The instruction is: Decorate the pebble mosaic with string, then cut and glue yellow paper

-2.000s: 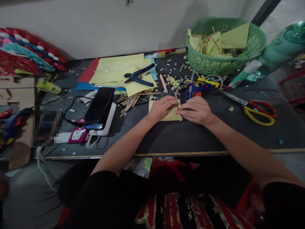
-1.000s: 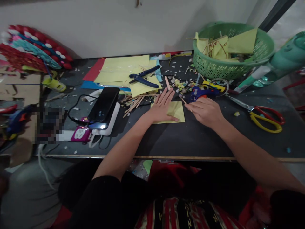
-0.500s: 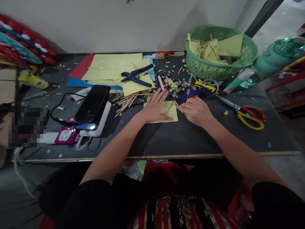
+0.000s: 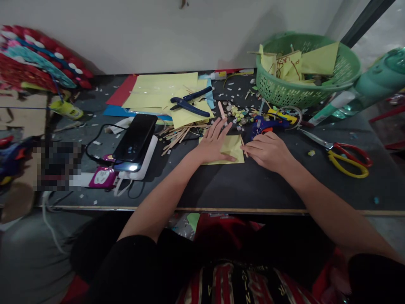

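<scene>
A small sheet of yellow paper (image 4: 232,145) lies on the dark table before me. My left hand (image 4: 215,143) rests flat on its left part with the fingers spread. At the paper's right edge, my right hand (image 4: 267,151) pinches a thin wooden stick (image 4: 242,142), which lies along that edge. Just beyond the right hand is a blue glue gun (image 4: 264,126). A heap of thin wooden sticks (image 4: 180,137) lies to the left of my left hand. Blue-handled pliers (image 4: 191,105) lie on yellow sheets farther back.
A green basket (image 4: 303,95) holding yellow paper pieces stands at the back right, beside a green bottle (image 4: 376,80). Scissors (image 4: 344,158) lie at the right. To the left are a black phone (image 4: 136,137) on a white power bank, with cables, and stacked coloured paper (image 4: 152,90).
The wooden stick in my right hand has come down from a slant to lie along the paper's right edge. My left fingers have spread wider. The whole view has shifted slightly.
</scene>
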A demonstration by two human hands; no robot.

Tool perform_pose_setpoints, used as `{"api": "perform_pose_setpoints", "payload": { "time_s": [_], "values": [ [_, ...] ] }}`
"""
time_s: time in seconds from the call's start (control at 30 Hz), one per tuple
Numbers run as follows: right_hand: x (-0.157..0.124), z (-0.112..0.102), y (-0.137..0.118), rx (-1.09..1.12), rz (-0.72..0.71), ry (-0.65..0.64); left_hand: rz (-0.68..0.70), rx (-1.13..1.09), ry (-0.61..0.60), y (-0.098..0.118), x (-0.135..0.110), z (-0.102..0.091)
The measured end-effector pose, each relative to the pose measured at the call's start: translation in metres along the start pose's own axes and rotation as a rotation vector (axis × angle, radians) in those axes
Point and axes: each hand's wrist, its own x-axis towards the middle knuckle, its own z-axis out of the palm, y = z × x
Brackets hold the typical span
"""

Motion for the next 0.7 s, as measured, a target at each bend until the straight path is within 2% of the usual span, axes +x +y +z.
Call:
{"api": "perform_pose_setpoints", "payload": {
  "time_s": [0.3,0.7],
  "values": [
    [0.0024,0.0014,-0.0015,-0.081,-0.079,0.029,-0.021,0.017,-0.035,0.0066,-0.0014,-0.0072],
    [0.0046,-0.0003,-0.0039,-0.092,-0.11,0.04,0.017,0.056,-0.035,0.0017,-0.0025,-0.0015]
  ]
}}
